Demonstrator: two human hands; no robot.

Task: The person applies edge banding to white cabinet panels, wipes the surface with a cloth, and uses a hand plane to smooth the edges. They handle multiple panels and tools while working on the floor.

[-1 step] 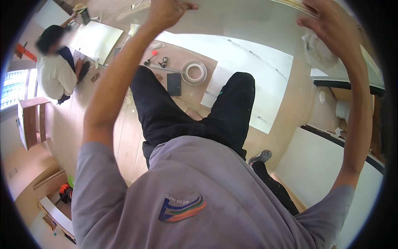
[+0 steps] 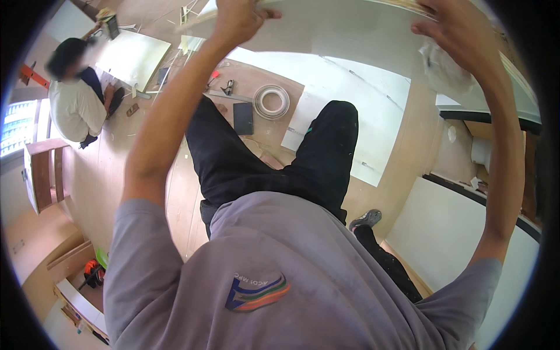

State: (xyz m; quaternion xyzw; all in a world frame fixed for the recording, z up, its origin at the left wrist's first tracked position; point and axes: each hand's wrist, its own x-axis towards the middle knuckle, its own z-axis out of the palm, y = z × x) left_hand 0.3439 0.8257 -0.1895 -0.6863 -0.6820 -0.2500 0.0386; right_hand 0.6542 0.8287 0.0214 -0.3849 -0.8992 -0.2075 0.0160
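Note:
A broad pale grey panel [image 2: 332, 32] spans the top of the view, held out ahead of me above the floor. My right hand [image 2: 446, 26] grips its far edge, thumb bent below the fingers. At the panel's left part is my left hand [image 2: 240, 22], fingers curled and one digit pointing right; the upper frame edge cuts off part of its grip. Below the panel lies a white sheet [image 2: 344, 99] with small marked strips. Left of it are a coil of pale edging [image 2: 272, 102], a dark rectangular pad [image 2: 243, 119] and a small metal tool [image 2: 228, 87].
A person in a white top [image 2: 76, 105] crouches at far left by a white board [image 2: 133, 59] and a dark tin [image 2: 109, 26]. Cabinet frames [image 2: 44, 175] stand along the left. Crumpled clear plastic [image 2: 446, 67] and a white panel [image 2: 437, 224] are on the right.
My left hand and forearm have shifted slightly right and down. The panel has dropped a little in view, and its left end shows more. My right hand has moved slightly left.

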